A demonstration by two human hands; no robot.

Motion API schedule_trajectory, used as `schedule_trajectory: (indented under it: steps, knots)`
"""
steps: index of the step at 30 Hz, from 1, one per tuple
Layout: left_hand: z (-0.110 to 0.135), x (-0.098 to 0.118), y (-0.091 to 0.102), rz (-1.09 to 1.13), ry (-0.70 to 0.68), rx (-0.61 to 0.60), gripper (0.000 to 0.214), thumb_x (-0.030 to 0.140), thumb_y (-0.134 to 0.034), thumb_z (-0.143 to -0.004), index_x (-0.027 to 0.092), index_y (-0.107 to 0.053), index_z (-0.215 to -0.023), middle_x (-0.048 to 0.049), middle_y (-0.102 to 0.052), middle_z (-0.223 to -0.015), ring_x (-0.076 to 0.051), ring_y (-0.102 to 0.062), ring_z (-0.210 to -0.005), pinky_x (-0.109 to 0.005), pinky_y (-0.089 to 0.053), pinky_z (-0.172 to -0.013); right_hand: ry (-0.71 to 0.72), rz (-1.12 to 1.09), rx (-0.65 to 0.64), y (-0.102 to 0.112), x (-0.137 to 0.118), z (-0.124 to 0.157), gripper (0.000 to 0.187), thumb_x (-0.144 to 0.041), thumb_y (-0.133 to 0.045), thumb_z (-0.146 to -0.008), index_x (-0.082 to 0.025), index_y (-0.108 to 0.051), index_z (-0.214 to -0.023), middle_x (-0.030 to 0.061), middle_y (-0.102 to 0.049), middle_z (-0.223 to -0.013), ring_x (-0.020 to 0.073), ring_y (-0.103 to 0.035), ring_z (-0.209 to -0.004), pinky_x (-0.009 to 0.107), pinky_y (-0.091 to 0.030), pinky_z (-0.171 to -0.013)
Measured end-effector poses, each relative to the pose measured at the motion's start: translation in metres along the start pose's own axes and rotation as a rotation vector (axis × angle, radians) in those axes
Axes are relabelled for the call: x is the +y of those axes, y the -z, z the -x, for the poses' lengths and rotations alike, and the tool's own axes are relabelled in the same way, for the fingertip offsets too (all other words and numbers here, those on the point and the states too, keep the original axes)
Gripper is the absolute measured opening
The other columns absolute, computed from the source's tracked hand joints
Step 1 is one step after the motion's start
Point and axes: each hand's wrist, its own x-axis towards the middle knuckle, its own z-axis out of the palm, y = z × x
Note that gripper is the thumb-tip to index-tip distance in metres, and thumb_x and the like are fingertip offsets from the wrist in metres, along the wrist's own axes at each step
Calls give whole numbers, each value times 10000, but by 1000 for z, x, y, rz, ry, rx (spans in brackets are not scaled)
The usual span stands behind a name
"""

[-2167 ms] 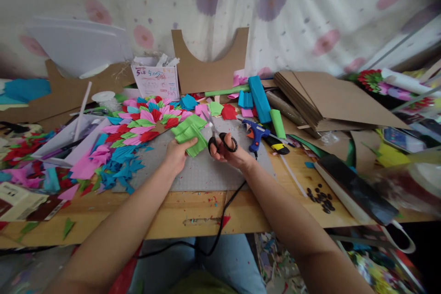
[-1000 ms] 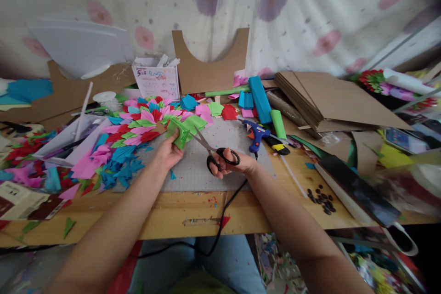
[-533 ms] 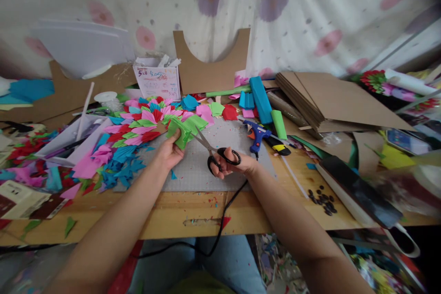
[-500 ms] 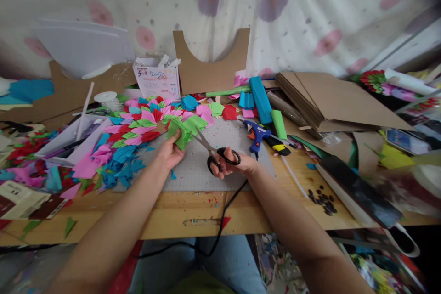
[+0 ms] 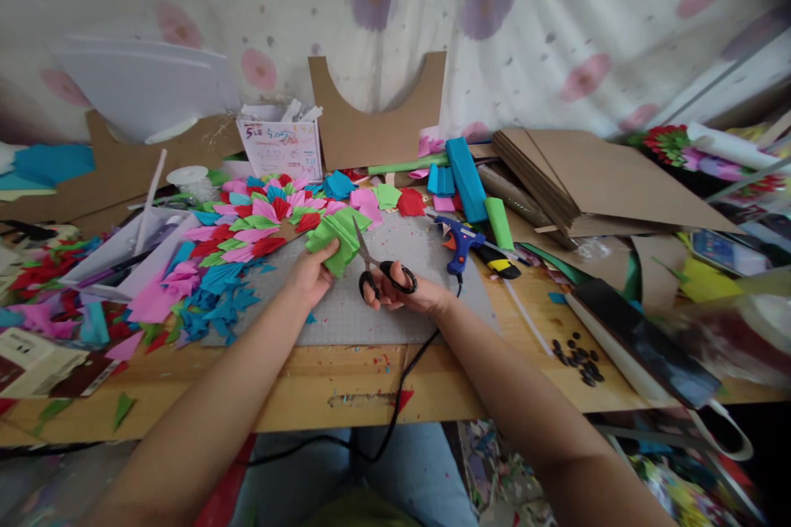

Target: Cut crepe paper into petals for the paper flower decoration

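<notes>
Folded green crepe paper (image 5: 341,240) is pinched in my left hand (image 5: 314,273), with the thumb on top. My right hand (image 5: 411,291) has its fingers through the black handles of a pair of scissors (image 5: 366,254). The blades point up and to the left, just beside the paper's right edge; whether they touch it I cannot tell. Both hands are above a grey cutting mat (image 5: 389,325). Pleated paper petals (image 5: 247,222) in pink, green, red and blue lie beyond my left hand, and blue paper scraps (image 5: 222,305) are to its left.
A blue glue gun (image 5: 457,240) and a yellow-black cutter (image 5: 500,263) lie right of the mat. Cardboard sheets (image 5: 630,181) are stacked at the right, near a phone (image 5: 643,338). A white tray (image 5: 124,280) stands at the left. A black cable (image 5: 395,412) crosses the front edge.
The green paper has turned in my left hand and shifted slightly right. The scissors have moved a little left and tilted more upright, with the blades closer together.
</notes>
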Motion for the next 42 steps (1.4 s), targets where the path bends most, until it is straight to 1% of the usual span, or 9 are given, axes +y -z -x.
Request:
schedule_trajectory:
  steps: [6, 11, 14, 19, 22, 28, 30, 38, 42]
  knots:
    - [-3, 3, -1, 45, -15, 47, 227, -27, -566, -721, 138, -642, -856, 1, -692, -631, -101, -651, -549, -151, -529, -575, 50, 106, 231, -1, 0, -2, 667, -816, -357, -647, -156, -443, -606, -56, -383, -465, 46, -282, -409, 217, -159, -403]
    - [-2, 6, 0, 48, -8, 50, 227, -35, -550, -727, 133, -642, -850, -6, -699, -652, -100, -655, -557, -153, -534, -583, 60, 95, 299, 2, 0, 2, 617, -775, -435, -655, -166, -406, -559, -74, -336, -425, 39, -265, -386, 219, -155, -401]
    - [-1, 6, 1, 25, -8, 49, 226, -29, -580, -703, 134, -650, -845, -8, -700, -654, -104, -654, -559, -167, -538, -616, 17, 75, 252, 2, -1, 3, 637, -795, -425, -635, -160, -434, -595, -70, -361, -426, 41, -265, -382, 212, -147, -386]
    - [2, -3, -1, -70, -8, -26, 185, -24, -607, -673, 115, -662, -781, -30, -705, -692, -120, -656, -593, -205, -535, -651, -28, -28, 42, 1, 1, -1, 737, -850, -390, -573, -133, -493, -709, -24, -473, -560, 42, -288, -429, 196, -178, -372]
    - [3, -7, -3, -99, 1, -42, 167, -19, -608, -675, 105, -663, -773, -35, -703, -690, -124, -652, -591, -215, -533, -649, -46, -71, 5, 1, 3, -3, 793, -881, -341, -544, -128, -503, -738, -18, -480, -582, 40, -267, -429, 195, -158, -365]
    - [0, -3, -3, -46, 10, -10, 201, -35, -564, -701, 123, -650, -790, -25, -702, -684, -110, -655, -592, -182, -528, -624, 82, 128, 321, 3, 5, -3, 630, -776, -447, -643, -150, -457, -579, -58, -386, -425, 39, -287, -386, 214, -168, -401]
    - [-1, -2, -1, -32, 14, -3, 214, -33, -556, -708, 136, -650, -802, -19, -703, -685, -106, -658, -604, -173, -527, -629, 91, 138, 364, 3, 6, -3, 618, -766, -450, -653, -156, -438, -552, -63, -362, -409, 36, -279, -373, 216, -163, -400]
    - [7, -7, -1, -147, -18, -69, 178, 2, -696, -584, 119, -653, -711, -22, -702, -676, -121, -642, -576, -202, -519, -587, 61, -33, 115, 1, 5, -3, 679, -811, -413, -620, -139, -485, -675, -39, -444, -510, 34, -270, -393, 189, -159, -362]
    - [10, -11, -1, -184, -31, -109, 224, 79, -775, -501, 122, -662, -690, -15, -699, -668, -129, -637, -578, -213, -509, -569, 61, -63, 90, 0, 5, -4, 701, -827, -392, -607, -139, -488, -699, -30, -456, -559, 37, -296, -418, 180, -168, -362]
